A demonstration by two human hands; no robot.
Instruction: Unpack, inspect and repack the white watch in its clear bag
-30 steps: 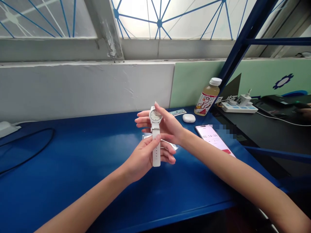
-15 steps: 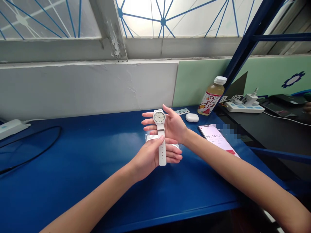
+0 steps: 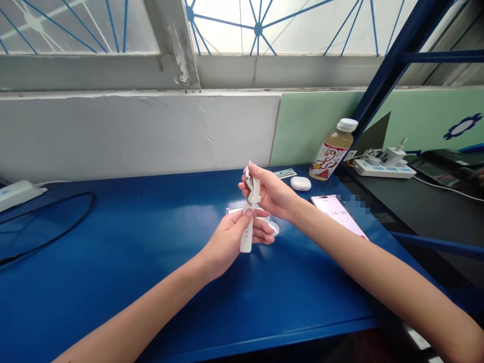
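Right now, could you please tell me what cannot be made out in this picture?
Head view:
- Dial of the watch: seen edge-on between the fingers of the right hand.
- The clear packet: mostly under the left hand.
- Screen of the phone: top corner pixelated, near edge behind the right forearm.
- Label on the bottle: too small to read.

Table: blue, bare at left and near.
Bottle: upright, far right, white cap on.
Earbud case: white, shut, near bottle.
Phone: flat, screen lit, right.
Cable: black, looped, left.
Power strip: white, right of bottle.
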